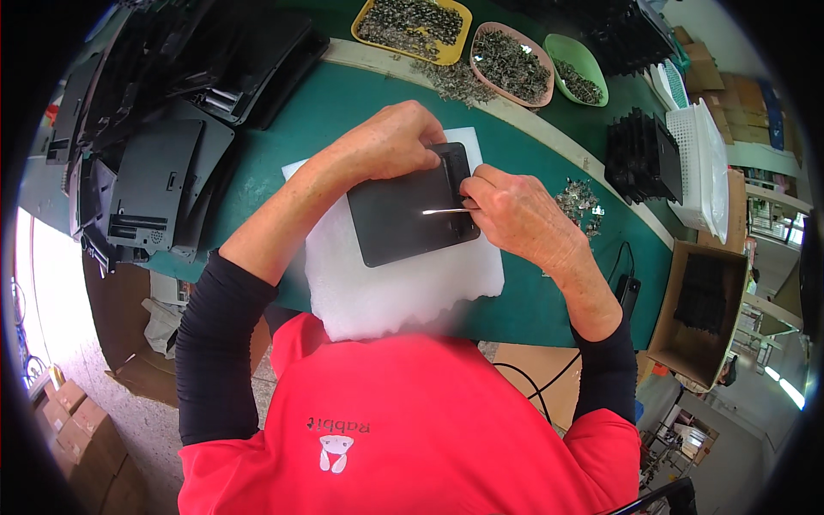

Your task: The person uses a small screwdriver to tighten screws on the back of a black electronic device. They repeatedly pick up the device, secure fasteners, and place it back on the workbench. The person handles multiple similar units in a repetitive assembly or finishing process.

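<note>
A flat black plastic panel with rounded corners and a recessed strip along its right side lies on a white foam sheet. My left hand reaches over the panel's far edge, its fingers curled in and gripping there; the fingertips are partly hidden. At the panel's right side, my right hand is closed around a slim metal tool. The tool's bright end points left across the panel, and whether it touches the surface I cannot tell. Whether a small part sits under the fingers is also hidden.
Small metal parts fill yellow, pink and green trays at the back, with a loose pile to the right. Black panels are stacked left. A white basket and cardboard box stand right.
</note>
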